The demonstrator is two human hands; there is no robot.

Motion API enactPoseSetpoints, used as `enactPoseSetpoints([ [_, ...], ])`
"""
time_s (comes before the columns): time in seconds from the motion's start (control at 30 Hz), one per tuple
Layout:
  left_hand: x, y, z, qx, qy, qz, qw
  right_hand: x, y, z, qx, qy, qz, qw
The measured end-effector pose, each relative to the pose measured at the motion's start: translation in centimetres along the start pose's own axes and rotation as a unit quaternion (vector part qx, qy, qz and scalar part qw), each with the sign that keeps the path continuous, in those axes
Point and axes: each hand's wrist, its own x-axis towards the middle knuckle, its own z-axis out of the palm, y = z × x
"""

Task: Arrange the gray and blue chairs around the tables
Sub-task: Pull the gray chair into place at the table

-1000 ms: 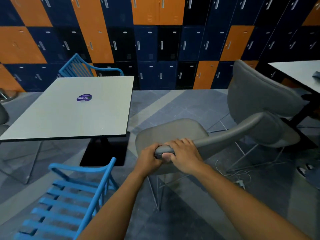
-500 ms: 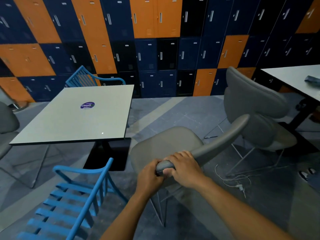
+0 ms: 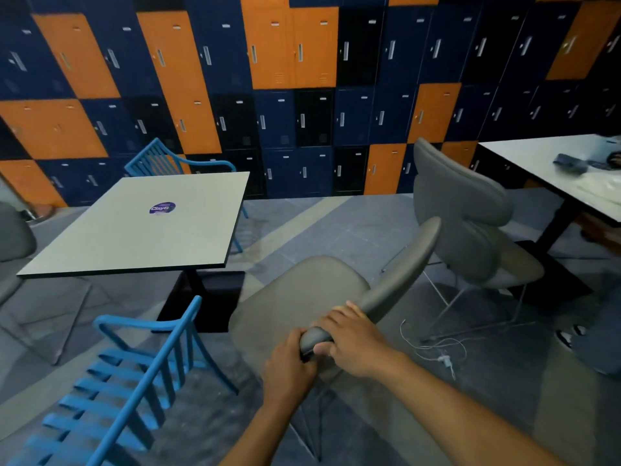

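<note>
Both hands grip the near end of a gray chair's (image 3: 299,297) backrest top edge: my left hand (image 3: 289,366) from the left and below, my right hand (image 3: 353,338) over the top. This gray chair stands right of the square white table (image 3: 111,243), which carries a purple sticker. A blue slatted chair (image 3: 134,391) is at my lower left, near the table's front edge. Another blue chair (image 3: 161,161) stands behind the table. A second gray chair (image 3: 470,227) stands beyond the held one, next to the right table (image 3: 544,166).
Part of a third gray chair (image 3: 13,240) shows at the left edge. A white cable (image 3: 433,348) lies on the floor under the second gray chair. A wall of orange, blue and black lockers (image 3: 302,95) closes off the back. Dark items lie on the right table.
The view has tilted up and drawn back, showing more locker wall. The held gray chair sits lower in frame and nearer the table's right corner. Both hands keep the same grip.
</note>
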Motion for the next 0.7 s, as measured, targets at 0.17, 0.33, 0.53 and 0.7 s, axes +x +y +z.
enactPoseSetpoints([
  [0.17, -0.7, 1.9, 0.4, 0.002, -0.034, 0.003, 0.999, -2.8, 1.5, -0.9, 0.070, 0.055, 0.036, 0.995],
  [0.33, 0.7, 4.6, 0.5, 0.070, -0.052, 0.079, 0.993, -4.1, 3.3, -2.6, 0.132, 0.180, 0.207, 0.952],
  [0.53, 3.4, 8.8, 1.8, 0.134, -0.107, 0.145, 0.974, -3.1, 5.5, -3.6, 0.265, 0.172, 0.365, 0.876],
  [0.7, 5.5, 11.5, 3.6, 0.166, -0.145, 0.169, 0.961, -0.6, 7.1, -4.0, 0.332, 0.161, 0.429, 0.825],
])
